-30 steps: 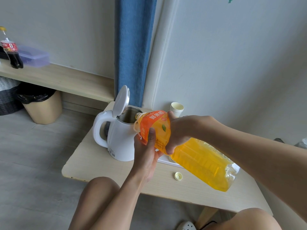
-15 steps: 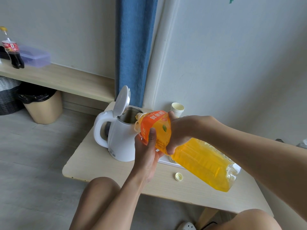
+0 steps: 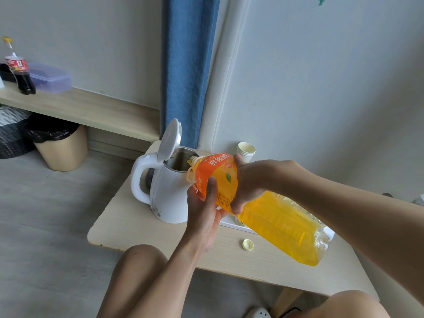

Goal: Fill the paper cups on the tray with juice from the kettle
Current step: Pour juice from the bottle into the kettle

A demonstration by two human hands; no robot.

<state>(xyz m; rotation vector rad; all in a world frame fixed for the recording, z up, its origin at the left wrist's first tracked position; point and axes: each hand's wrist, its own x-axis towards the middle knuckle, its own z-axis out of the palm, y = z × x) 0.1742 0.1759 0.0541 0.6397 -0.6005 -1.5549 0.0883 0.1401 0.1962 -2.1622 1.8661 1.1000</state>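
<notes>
A white electric kettle (image 3: 167,193) stands on the low table (image 3: 142,228) with its lid flipped up. A large bottle of orange juice (image 3: 275,219) is tilted over it, its open neck at the kettle's rim. My right hand (image 3: 250,182) grips the bottle's shoulder from above. My left hand (image 3: 206,207) holds the bottle from below, thumb across the orange label. A stack of paper cups (image 3: 246,151) stands behind the bottle. The white tray (image 3: 231,222) lies mostly hidden under the bottle.
A yellow bottle cap (image 3: 248,244) lies on the table near the front. A blue curtain (image 3: 188,65) hangs behind the kettle. At left, a shelf (image 3: 87,109) carries a cola bottle (image 3: 19,70) and a plastic box (image 3: 51,77); a bin (image 3: 59,145) stands beneath.
</notes>
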